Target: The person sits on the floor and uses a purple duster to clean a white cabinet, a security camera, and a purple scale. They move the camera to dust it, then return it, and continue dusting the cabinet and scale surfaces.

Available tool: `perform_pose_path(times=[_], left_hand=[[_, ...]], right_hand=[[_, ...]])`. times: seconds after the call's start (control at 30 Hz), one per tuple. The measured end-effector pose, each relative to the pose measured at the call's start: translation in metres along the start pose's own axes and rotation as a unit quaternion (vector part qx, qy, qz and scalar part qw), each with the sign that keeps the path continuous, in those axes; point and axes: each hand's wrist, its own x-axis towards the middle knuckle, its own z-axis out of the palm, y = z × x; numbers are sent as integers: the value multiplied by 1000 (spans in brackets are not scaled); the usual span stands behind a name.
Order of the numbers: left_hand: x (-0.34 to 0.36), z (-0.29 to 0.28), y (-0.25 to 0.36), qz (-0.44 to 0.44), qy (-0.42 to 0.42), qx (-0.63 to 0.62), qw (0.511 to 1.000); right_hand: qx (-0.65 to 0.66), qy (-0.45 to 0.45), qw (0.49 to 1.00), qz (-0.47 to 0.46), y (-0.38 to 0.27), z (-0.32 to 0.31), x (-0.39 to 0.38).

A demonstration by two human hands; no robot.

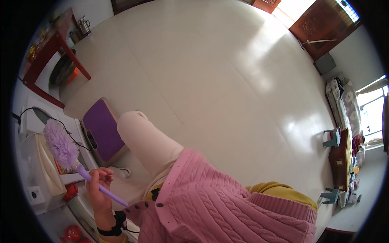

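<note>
My left hand (pixel 100 187) is closed around the purple handle of a fluffy duster (pixel 61 146), and a black strap circles that wrist. The duster's lilac head points up and away, in front of a white cabinet-like unit (pixel 31 121) at the left. A cream-coloured panel (pixel 49 166) stands beside the duster head, and a dark cable runs behind it. The handle's lower end reaches toward my pink knitted cardigan (pixel 214 194). My right hand is out of sight.
A low purple-topped platform (pixel 104 129) with a dark oval panel lies on the tiled floor (pixel 194 81) beside my leg. A red table (pixel 40 65) stands at the far left, near a metal kettle (pixel 84 26). Small stools (pixel 331 139) and a wooden bench-like piece (pixel 340 162) line the right.
</note>
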Motion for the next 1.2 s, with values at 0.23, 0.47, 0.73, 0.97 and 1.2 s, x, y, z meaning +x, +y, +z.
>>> perform_pose_path(times=[0.23,0.47,0.73,0.97,1.2], left_hand=[[0,9,1,-13,-11,11,1000],[0,11,2,-20,-13,11,1000],[0,15,1,-27,4,5,1000],[0,15,-1,-22,6,9,1000],[-2,19,-2,-22,3,7,1000]], right_hand=[[10,0,1000,2,7,4,3],[11,1,1000,0,11,5,7],[14,4,1000,-7,15,6,12],[14,7,1000,-10,20,5,15],[16,7,1000,-12,27,10,18]])
